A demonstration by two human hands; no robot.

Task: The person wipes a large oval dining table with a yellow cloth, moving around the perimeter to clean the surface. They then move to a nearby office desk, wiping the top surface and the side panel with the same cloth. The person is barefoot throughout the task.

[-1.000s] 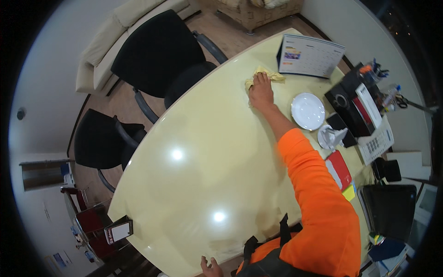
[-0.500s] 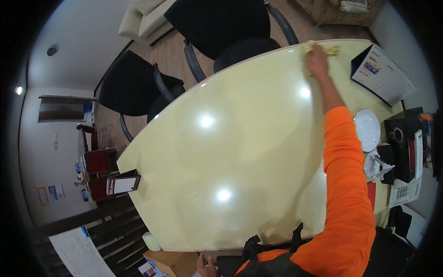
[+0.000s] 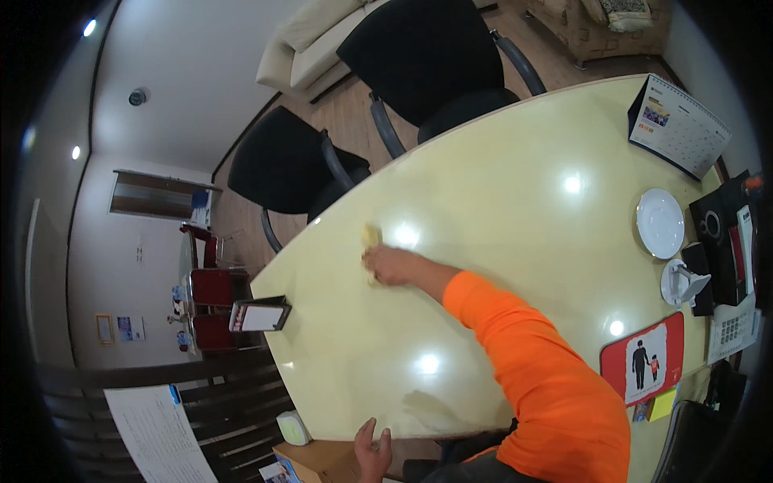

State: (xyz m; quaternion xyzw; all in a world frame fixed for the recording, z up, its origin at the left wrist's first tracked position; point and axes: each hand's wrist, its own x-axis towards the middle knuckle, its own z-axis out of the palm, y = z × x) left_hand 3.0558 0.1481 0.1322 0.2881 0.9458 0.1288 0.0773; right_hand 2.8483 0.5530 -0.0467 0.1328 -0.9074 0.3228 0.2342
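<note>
My right hand [image 3: 392,265], reaching across from an orange sleeve, presses a crumpled yellow cloth [image 3: 370,235] onto the pale yellow tabletop [image 3: 322,354]. Its fingers are closed on the cloth, part of which shows beyond the knuckles. Down at the near edge of the table, my left hand [image 3: 373,452] is empty, with its thumb and fingers apart. Left of the cloth stands a small dark display stand [image 3: 259,314] with a white card.
Along the right side are a desk calendar [image 3: 679,125], a white plate [image 3: 660,223], a white holder [image 3: 683,283], a telephone [image 3: 733,332] and a red mouse pad [image 3: 642,358]. Black chairs [image 3: 282,157] line the far edge. A cardboard box [image 3: 318,460] sits below the near-left edge.
My right hand and the cloth have swept from the far right corner to the left-middle of the table. The mouse pad has come into view. My left hand shows more, slightly higher.
</note>
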